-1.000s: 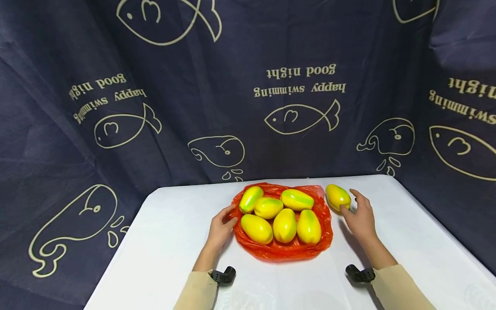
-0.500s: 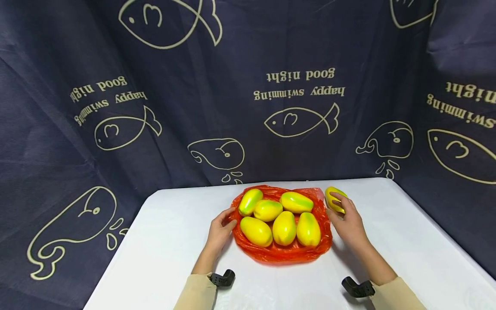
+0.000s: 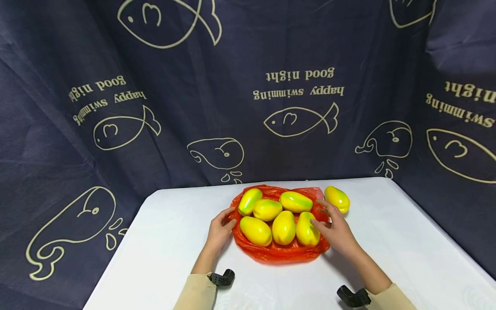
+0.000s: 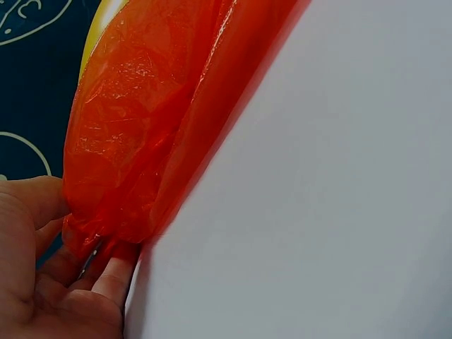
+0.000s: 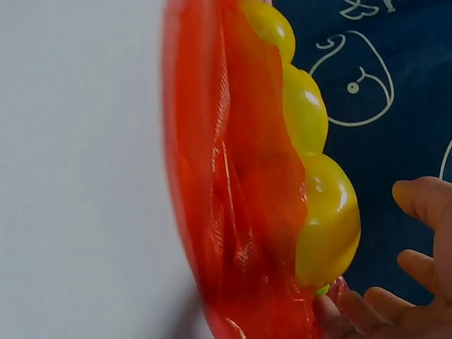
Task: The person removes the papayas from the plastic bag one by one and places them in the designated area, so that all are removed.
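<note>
A red plastic bag (image 3: 279, 257) lies spread open on the white table, with several yellow-green mangoes (image 3: 284, 228) inside it. My left hand (image 3: 219, 232) is at the bag's left edge; in the left wrist view its thumb and curled fingers hold the gathered plastic (image 4: 120, 141). Over the bag's right rim is my right hand (image 3: 336, 230), fingers spread and gripping nothing, its thumb by the front right mango (image 3: 307, 230). The right wrist view has these fingers (image 5: 417, 268) beside the bag wall (image 5: 247, 212). One loose mango (image 3: 337, 199) rests outside, behind the right hand.
The white table (image 3: 174, 241) ends at a dark blue curtain (image 3: 248, 94) printed with fish and whales, which hangs behind and at both sides. Black wrist cameras (image 3: 222, 278) are worn on both arms.
My right hand has moved left, away from the loose mango to the bag's right rim. That mango stays on the table. The left hand stays at the bag's left edge.
</note>
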`<state>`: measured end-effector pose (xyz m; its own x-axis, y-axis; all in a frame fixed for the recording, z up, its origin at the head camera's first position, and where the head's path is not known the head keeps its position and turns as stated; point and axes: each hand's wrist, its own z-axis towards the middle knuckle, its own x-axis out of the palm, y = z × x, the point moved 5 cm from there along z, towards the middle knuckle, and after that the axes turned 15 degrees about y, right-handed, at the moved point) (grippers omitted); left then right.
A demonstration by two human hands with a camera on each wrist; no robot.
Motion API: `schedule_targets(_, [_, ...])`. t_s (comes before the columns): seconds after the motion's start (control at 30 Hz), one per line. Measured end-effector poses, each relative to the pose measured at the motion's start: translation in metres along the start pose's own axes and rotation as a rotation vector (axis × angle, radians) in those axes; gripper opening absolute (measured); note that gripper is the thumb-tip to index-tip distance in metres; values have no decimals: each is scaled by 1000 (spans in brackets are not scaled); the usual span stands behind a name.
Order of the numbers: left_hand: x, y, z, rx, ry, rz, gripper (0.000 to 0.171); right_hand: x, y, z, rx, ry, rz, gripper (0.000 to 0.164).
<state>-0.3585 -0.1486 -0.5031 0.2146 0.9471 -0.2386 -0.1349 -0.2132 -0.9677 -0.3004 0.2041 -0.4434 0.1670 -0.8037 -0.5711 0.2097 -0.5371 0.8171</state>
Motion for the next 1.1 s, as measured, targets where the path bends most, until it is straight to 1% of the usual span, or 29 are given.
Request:
schedule_targets(0.17, [0, 0, 1, 7, -2, -7, 41, 8, -1, -1, -2, 39, 9, 68])
schedule_targets(0.3, [1, -2, 2, 24, 6, 12, 42, 11, -1, -2, 8, 53, -13, 70])
schedule_targets(0.33, [1, -4, 2, 18, 7, 6, 43, 12, -1, -3, 13, 61, -24, 71])
schedule_targets(0.4, [1, -9, -1, 8, 10, 5, 43, 14, -1, -3, 20, 75, -54, 74])
schedule_targets(0.57, [2, -31, -13, 1, 24, 3, 43, 19, -2, -5, -4, 105, -81, 82])
schedule_targets(0.67, [2, -36, -15, 2, 27, 4, 43, 21, -3, -5, -13, 120, -72, 84])
schedule_targets(0.73, [2, -31, -13, 2, 16, 1, 43, 23, -5, -5, -8, 136, -64, 84])
schedule_targets(0.93, [0, -7, -2, 1, -6, 9, 43, 29, -8, -6, -26, 163, -50, 84])
schedule_targets(1.0, [0, -3, 0, -2, -4, 4, 42, 30, -9, -6, -33, 160, -49, 84])
schedule_targets(1.1, [-1, -3, 0, 7, -4, -6, 42, 31, -9, -7, -33, 154, -53, 84])
